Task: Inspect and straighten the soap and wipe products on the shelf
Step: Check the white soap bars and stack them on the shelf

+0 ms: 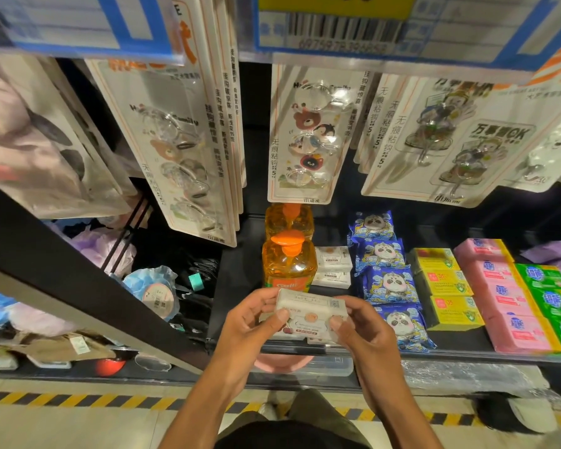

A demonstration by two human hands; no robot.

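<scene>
I judge this to be the inspecting step: one white wipe pack (308, 314) is up off the shelf (237, 277), low in the centre of the frame, with its label face turned toward me. My left hand (253, 319) grips its left end, thumb on top and fingers curled beneath. My right hand (360, 325) grips the right end the same way, so both are closed round it. Next it probably needs setting back square in its lane. That lane is in front of the two matching white packs (332, 265), between the orange bottle (289, 264) and the blue panda packs (389, 283).
</scene>
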